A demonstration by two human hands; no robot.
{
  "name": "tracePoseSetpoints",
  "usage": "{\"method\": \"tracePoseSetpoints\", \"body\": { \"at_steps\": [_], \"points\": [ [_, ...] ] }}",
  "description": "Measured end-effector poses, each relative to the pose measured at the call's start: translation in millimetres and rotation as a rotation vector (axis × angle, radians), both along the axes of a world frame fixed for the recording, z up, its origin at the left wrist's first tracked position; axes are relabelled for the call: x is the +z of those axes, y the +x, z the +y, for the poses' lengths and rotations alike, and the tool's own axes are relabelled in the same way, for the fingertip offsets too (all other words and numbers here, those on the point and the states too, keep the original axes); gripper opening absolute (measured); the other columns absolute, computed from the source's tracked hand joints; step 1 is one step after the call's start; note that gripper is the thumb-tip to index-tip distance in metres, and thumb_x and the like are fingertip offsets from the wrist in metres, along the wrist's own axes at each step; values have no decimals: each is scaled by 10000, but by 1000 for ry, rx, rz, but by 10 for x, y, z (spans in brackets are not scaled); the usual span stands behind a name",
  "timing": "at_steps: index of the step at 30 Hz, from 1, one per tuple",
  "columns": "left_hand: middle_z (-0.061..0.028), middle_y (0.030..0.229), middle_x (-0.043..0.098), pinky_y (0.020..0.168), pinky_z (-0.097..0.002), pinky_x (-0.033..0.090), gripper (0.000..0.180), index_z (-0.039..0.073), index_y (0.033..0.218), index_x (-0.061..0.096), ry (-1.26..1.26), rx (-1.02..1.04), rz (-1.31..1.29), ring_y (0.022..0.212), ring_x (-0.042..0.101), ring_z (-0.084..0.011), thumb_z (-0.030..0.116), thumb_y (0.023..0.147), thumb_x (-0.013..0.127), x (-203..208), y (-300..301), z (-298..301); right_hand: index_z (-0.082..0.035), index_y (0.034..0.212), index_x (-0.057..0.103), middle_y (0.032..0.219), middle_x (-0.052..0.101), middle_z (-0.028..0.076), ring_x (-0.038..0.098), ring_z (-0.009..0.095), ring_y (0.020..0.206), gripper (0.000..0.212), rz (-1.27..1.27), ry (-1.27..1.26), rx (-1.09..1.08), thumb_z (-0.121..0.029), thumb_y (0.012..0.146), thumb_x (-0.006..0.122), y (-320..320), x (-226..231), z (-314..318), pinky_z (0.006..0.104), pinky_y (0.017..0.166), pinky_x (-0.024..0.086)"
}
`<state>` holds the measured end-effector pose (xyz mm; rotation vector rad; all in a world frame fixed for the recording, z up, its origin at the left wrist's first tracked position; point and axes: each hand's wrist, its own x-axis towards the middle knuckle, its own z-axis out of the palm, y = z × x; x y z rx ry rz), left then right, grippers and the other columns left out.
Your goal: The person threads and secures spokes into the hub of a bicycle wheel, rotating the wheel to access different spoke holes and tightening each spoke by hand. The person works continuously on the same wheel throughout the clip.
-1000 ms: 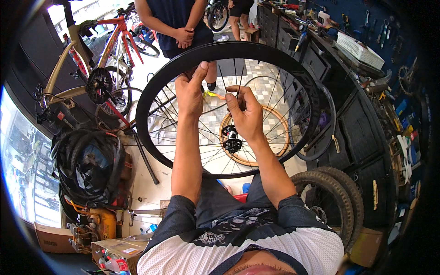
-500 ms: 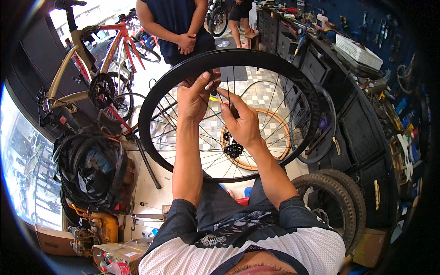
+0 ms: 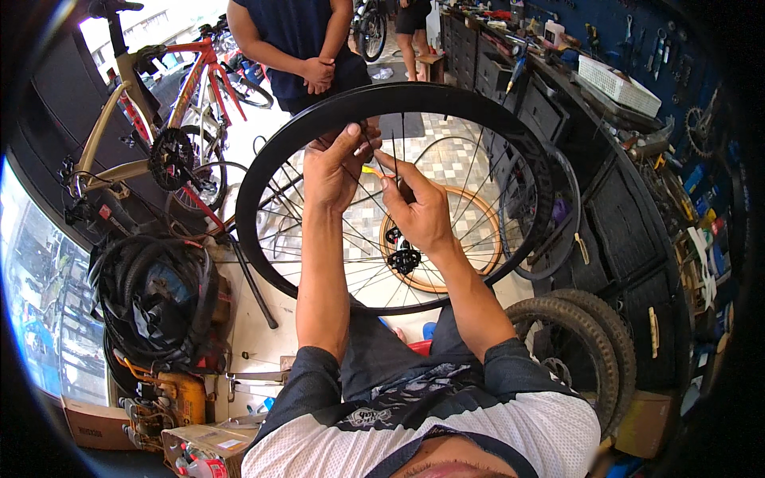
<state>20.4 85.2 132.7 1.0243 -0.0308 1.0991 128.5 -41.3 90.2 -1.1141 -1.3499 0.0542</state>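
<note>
A spoked bicycle wheel (image 3: 271, 275) with a deep black rim is tilted in front of me, above my lap. Its black hub (image 3: 404, 260) shows below my right hand. My left hand (image 3: 328, 177) is closed near the upper left of the rim, thumb and fingers pinched at a black spoke. My right hand (image 3: 420, 209) reaches through the spokes, its thumb and index finger closed on a spoke beside the left hand. The exact grip of both fingertips is partly hidden. A small yellow-orange thing (image 3: 376, 171) shows between the hands; I cannot tell what it is.
Behind the wheel stands a person (image 3: 299, 48) with hands clasped. Bicycles lean at left, near a bundle of black tyres (image 3: 155, 287). Knobby tyres (image 3: 590, 342) stand by my right elbow. A dark cabinet bench (image 3: 629, 231) with a white basket (image 3: 620, 84) lines the right. A tan-walled tyre (image 3: 486, 231) lies beyond.
The whole view has shifted slightly. Both hands keep nearly the same pose at the spokes, and a little more of the yellow-orange thing shows between them.
</note>
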Motion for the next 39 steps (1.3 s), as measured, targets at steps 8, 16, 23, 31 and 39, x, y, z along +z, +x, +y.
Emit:
{"method": "tracePoseSetpoints", "body": {
  "at_steps": [8,16,23,31,39],
  "points": [
    [-111,1106,743,950,-430,576,226,-2,1214,678,36,-21,16,1028,717,-250,114,1020,674,-44,-1,59,-97,1369,683,987,779,161,746,193,742,392,27,-25,18,-88,977,665,18,44,-30,332,673,579],
    [-117,1100,760,931,-429,574,231,12,1168,709,20,-2,42,1027,721,-257,155,987,718,-21,-40,21,-92,1374,680,981,779,146,734,160,730,401,29,-1,39,-79,973,670,33,2,-11,321,658,571],
    [-104,1053,741,906,-433,572,255,13,1177,680,0,-40,-17,974,725,-270,99,945,744,12,-25,-29,-83,1385,666,1067,769,163,768,185,839,400,46,9,47,-39,988,649,-29,20,18,320,708,589],
    [-114,1013,735,880,-435,580,217,3,1145,688,15,-12,22,947,721,-270,124,968,720,0,-50,11,-41,1134,694,823,749,150,753,270,700,187,-39,-17,-114,-158,988,705,1,3,77,380,610,551],
    [-126,941,733,762,-398,616,231,-14,1083,701,5,11,64,854,742,-272,101,912,805,103,-81,-97,-64,1079,692,801,748,135,747,309,688,145,-78,-9,-162,-171,984,712,-37,34,51,398,589,545]
  ]
}}
